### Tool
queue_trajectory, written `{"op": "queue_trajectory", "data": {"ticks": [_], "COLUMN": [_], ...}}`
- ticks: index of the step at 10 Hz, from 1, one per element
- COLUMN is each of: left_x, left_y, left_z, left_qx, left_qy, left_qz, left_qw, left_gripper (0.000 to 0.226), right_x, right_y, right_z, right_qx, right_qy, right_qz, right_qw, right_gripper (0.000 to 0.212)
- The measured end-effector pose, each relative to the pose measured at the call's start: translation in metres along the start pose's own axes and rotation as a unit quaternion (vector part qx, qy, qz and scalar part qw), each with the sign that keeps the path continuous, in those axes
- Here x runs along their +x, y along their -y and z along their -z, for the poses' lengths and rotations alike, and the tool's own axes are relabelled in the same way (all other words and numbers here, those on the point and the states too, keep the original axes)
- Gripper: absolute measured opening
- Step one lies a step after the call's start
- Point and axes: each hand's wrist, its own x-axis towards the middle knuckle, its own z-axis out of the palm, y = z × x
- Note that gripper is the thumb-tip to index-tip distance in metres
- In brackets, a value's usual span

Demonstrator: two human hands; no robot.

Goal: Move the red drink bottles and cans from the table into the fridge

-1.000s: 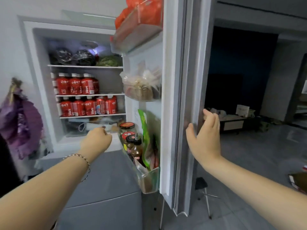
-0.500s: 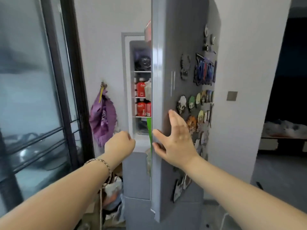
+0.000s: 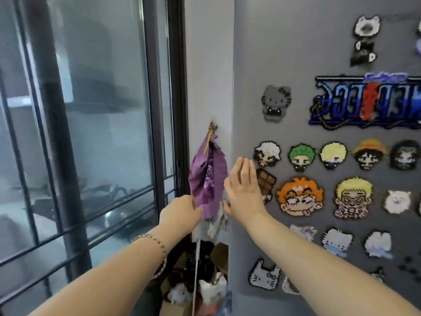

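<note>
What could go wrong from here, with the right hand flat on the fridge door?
The right hand presses the fridge door right beside the chocolate-bar magnet; a slip could knock it off. The purple cloth hangs by the door's edge and might catch in the seam. The curled left hand sits near that edge too, a possible pinch.

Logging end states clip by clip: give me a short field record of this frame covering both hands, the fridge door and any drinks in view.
fridge door: grey front faces the camera, covered in pixel-art magnets; no interior shows
right hand: flat on the door near its left edge, fingers straight
left hand: fingers curled, nothing seen in it, in front of a purple cloth hanging on the wall
left wrist: bracelet
red drinks: none in view
left of fridge: dark-framed window
</note>
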Motion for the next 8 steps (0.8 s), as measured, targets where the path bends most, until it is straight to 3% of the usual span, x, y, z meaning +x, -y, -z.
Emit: {"op": "queue_trajectory", "data": {"ticks": [3, 5, 6, 7, 8], "left_x": [0.103, 0.135, 0.145, 0.144, 0.141], "left_y": [0.014, 0.029, 0.038, 0.039, 0.034], "left_z": [-0.024, -0.035, -0.033, -0.035, -0.033], "left_qx": [0.035, 0.038, 0.032, 0.027, 0.028], "left_qy": [0.010, 0.037, 0.059, 0.068, 0.085], "left_qz": [0.004, -0.048, -0.059, -0.076, -0.089], "left_qw": [0.999, 0.997, 0.996, 0.994, 0.992], "left_gripper": [0.023, 0.018, 0.017, 0.012, 0.014], "right_x": [0.099, 0.121, 0.124, 0.121, 0.111], "right_y": [0.022, 0.025, 0.031, 0.031, 0.027], "right_z": [-0.105, -0.125, -0.125, -0.115, -0.090], "right_qx": [-0.064, -0.110, -0.073, -0.009, 0.132], "right_qy": [0.005, 0.085, 0.154, 0.179, 0.226], "right_qz": [-0.019, -0.040, -0.014, -0.017, 0.012], "right_qw": [0.998, 0.989, 0.985, 0.984, 0.965], "right_gripper": [0.072, 0.070, 0.079, 0.067, 0.055]}}
